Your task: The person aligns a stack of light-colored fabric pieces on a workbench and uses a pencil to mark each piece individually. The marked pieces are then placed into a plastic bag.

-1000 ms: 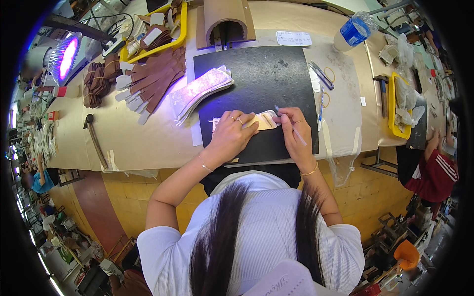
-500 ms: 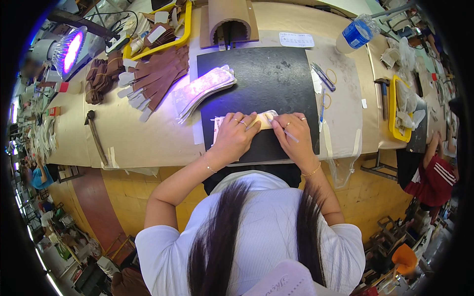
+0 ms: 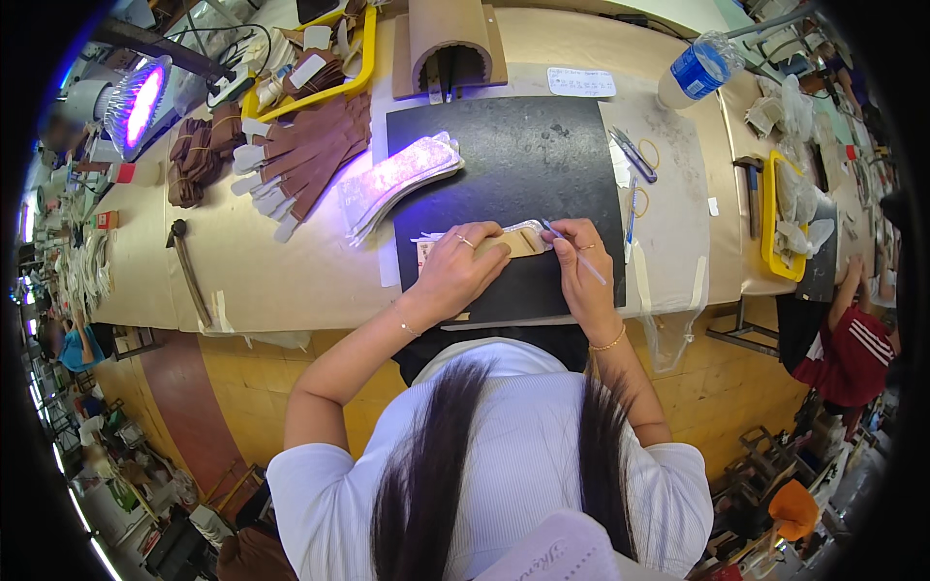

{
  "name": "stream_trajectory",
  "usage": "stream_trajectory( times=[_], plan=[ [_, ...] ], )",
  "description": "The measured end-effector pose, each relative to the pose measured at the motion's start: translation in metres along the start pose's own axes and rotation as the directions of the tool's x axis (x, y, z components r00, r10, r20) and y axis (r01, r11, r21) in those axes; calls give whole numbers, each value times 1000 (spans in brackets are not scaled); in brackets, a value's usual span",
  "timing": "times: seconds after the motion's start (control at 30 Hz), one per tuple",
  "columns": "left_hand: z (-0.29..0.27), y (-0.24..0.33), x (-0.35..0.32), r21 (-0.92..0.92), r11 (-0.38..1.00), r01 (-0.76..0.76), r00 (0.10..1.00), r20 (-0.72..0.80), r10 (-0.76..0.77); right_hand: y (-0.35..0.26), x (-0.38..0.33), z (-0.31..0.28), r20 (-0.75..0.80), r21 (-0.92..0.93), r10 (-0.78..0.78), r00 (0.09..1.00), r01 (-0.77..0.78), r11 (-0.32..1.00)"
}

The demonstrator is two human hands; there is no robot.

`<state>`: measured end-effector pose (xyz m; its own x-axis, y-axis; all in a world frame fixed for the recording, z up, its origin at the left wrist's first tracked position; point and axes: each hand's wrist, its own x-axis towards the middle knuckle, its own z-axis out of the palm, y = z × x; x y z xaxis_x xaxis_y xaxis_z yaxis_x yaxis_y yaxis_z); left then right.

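Note:
On the black mat (image 3: 509, 165) lies a pale tan flat template (image 3: 518, 242) with a slot near its right end. My left hand (image 3: 457, 271) bears down on it, fingers closed over its left part. A whitish strip (image 3: 539, 222) shows beneath the template, along its far edge and right end. In my right hand (image 3: 585, 263) a slim, light-coloured pen (image 3: 594, 270) is pinched, its tip by the template's right end. Whether the tip touches the strip is too small to tell. A stack of pale curved strips (image 3: 412, 174) rests at the mat's left edge, under violet light.
Brown leather strips (image 3: 315, 155) fan out on the left, near a lit violet lamp (image 3: 143, 102) and a hammer (image 3: 189, 271). A yellow tray (image 3: 366, 48) and an arched brown holder (image 3: 450, 29) stand behind. Right of the mat are a utility knife (image 3: 635, 155) and a bottle (image 3: 693, 73).
My right hand has drawn back slightly to the right with the pen, uncovering the template's slotted end. My left hand's fingers have shifted slightly left on the template.

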<state>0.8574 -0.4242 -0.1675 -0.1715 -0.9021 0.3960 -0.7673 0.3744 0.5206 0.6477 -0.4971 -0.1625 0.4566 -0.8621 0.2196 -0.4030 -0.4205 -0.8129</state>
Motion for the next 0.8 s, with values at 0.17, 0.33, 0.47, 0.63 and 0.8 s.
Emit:
stream_trajectory(
  times=[0.17,0.33,0.47,0.63,0.8],
  plan=[
    [-15,5,4,-36,996,78,997,-15,-79,0,0,1,-4,20,16,1000,-16,1000],
    [-66,-5,15,44,975,219,971,-103,-213,-4,1,1,-16,35,26,1000,-25,999],
    [-100,-32,22,141,944,299,945,-185,-271,-5,2,0,-23,5,-13,1000,13,1000],
    [-103,-60,20,246,920,307,945,-196,-263,-4,2,0,-27,0,-36,999,36,999],
    [-80,-43,29,296,952,82,983,-179,-30,-2,-1,0,-107,57,-4,994,10,998]
  ],
)
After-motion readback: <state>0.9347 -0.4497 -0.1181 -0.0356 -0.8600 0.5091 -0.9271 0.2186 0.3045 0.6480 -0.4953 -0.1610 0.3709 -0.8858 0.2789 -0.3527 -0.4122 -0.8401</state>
